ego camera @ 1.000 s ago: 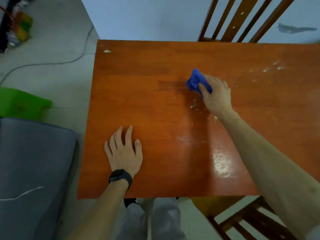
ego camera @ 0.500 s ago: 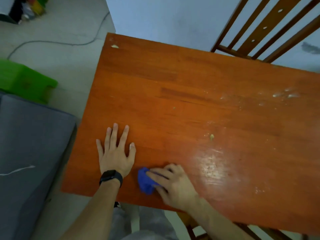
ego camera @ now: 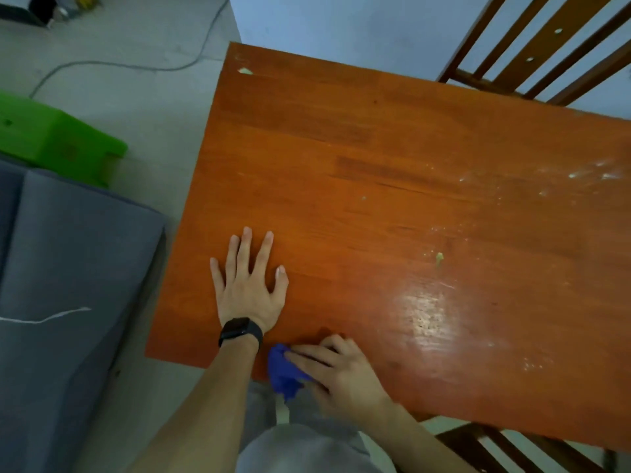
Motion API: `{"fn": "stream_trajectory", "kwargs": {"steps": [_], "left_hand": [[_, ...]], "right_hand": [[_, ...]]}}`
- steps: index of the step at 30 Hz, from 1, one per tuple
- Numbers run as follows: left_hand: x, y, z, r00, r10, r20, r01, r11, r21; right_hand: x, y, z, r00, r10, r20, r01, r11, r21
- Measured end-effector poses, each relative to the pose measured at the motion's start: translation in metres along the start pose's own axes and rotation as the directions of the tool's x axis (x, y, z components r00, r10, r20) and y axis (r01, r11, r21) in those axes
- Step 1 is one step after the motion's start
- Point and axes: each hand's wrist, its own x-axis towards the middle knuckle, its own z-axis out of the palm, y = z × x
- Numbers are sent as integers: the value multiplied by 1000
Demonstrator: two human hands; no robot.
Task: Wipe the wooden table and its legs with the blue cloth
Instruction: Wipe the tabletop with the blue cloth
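I see the left hand [ego camera: 249, 288] lying flat on the table [ego camera: 375, 148], fingers straight and spread, gripping nothing. The right hand [ego camera: 345, 377] has its fingers bent over the cloth [ego camera: 283, 372], holding it bunched at the table's near edge. The cloth pokes out past those fingertips, just beside the left wrist's watch [ego camera: 240, 331], and hangs slightly over the edge.

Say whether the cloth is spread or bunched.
Bunched: the cloth is a crumpled wad in the right hand.
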Motion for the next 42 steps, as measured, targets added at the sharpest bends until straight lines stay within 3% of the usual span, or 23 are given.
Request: {"fn": "stream_trajectory", "kwargs": {"steps": [3,6,9,11,14,16,17,18,20,23,24,26,28,30,32,35,37,38,40,42], "left_hand": [[0,-1,2,1000,9,-9,-9,1000,-24],[-1,-2,4,999,17,-32,-18,1000,-6],[-1,-2,3,999,26,-30,-25,1000,11],[-1,-2,2,1000,25,-16,-25,1000,12],[-2,-2,0,999,34,-5,-34,999,0],[-2,-3,-1,999,47,3,-47,999,2],[-2,-5,-1,998,59,5,-59,998,1],[-2,-7,0,997,74,8,-74,997,-3],[-4,-12,-1,993,112,19,-112,994,-4],[-9,-20,-6,977,193,93,-194,981,6],[-11,-25,-9,966,222,131,-225,974,9],[-15,-39,-16,939,283,198,-293,956,22],[-21,-55,-25,904,340,259,-365,929,57],[-25,-68,-32,881,371,294,-414,905,96],[-27,-75,-36,868,377,324,-428,898,101],[-31,-79,-39,867,362,342,-416,904,100],[-33,-79,-42,860,347,373,-405,910,87],[-34,-79,-44,855,343,388,-403,912,81],[-33,-80,-49,845,340,414,-403,912,74],[-32,-80,-55,832,338,440,-402,914,58]], "right_hand": [[37,45,-29,967,157,-199,-154,988,35],[72,106,-63,833,332,-443,-409,908,-88],[57,88,-44,765,368,-528,-491,865,-109],[27,43,-15,822,307,-479,-401,910,-105],[-8,-13,22,938,208,-276,-220,976,-11],[-3,-14,18,963,206,-172,-196,978,74],[5,-6,10,953,235,-192,-217,970,110],[12,6,1,923,281,-261,-263,959,104],[23,34,-19,797,393,-458,-446,895,-9],[16,34,-7,651,487,-583,-634,771,-63],[8,19,6,651,479,-589,-626,777,-59],[-9,-22,37,743,431,-513,-525,850,-47],[-20,-68,56,892,340,-298,-359,933,-7],[-18,-88,55,950,282,-132,-267,956,118],[-3,-80,40,915,324,-242,-290,942,166],[9,-42,19,709,506,-491,-563,826,37],[7,-39,27,635,593,-495,-683,731,0],[3,-45,36,648,598,-471,-677,736,2],[0,-70,47,790,521,-323,-531,845,66],[2,-92,42,911,410,-42,-385,884,267]]}}
